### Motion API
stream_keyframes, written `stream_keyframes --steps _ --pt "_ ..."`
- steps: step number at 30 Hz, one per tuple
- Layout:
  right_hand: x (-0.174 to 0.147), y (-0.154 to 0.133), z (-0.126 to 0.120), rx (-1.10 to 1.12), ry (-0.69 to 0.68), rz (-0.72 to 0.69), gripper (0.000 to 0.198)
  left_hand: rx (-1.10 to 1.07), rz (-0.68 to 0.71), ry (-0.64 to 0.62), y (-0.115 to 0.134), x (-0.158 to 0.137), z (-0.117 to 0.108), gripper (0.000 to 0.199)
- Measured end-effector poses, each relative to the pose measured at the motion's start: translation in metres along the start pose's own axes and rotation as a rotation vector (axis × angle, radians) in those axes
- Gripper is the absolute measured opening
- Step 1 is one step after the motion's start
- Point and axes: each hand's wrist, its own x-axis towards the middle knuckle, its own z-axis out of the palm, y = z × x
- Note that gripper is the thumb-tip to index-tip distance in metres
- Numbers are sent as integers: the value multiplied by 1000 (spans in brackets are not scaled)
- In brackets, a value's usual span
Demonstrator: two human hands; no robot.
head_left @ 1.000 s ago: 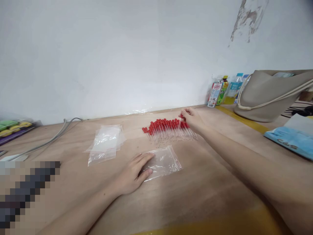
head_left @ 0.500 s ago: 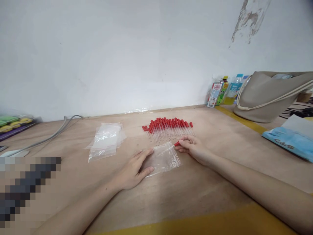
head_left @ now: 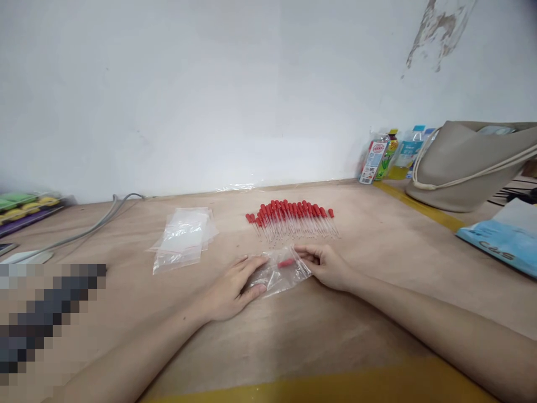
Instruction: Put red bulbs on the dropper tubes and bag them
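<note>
A clear plastic zip bag (head_left: pixel 277 284) lies on the table with one red-bulbed dropper (head_left: pixel 286 262) inside it. Over the bag's left end rests my left hand (head_left: pixel 230 288), its thumb and fingers spread apart and touching the plastic. My right hand (head_left: pixel 328 267) is at the bag's right end, fingers closed on the edge there. Just beyond the bag is a pile of droppers (head_left: pixel 293 215) with red bulbs and thin clear stems, bulbs pointing away from me. A stack of clear zip bags (head_left: pixel 184 238) lies to the left.
At the back right stand several drink containers, including a carton (head_left: pixel 373 162), beside a grey bag (head_left: pixel 453 162) with a cord. A blue tissue pack (head_left: pixel 499 240) lies at the right. On the left are a grey cable (head_left: pixel 90 228) and a tray of green and yellow items (head_left: pixel 25 210).
The dropper that my right hand was holding at the bag's opening now lies inside the bag. My right hand has let go of it and grips the bag's edge.
</note>
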Motion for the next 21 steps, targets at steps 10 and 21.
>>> stream_keyframes --steps 10,21 --pt "39 2 -48 -451 406 -27 16 -106 7 42 1 -2 1 26" --pt "123 17 -75 -772 587 226 36 -117 -15 35 4 -2 -2 16"
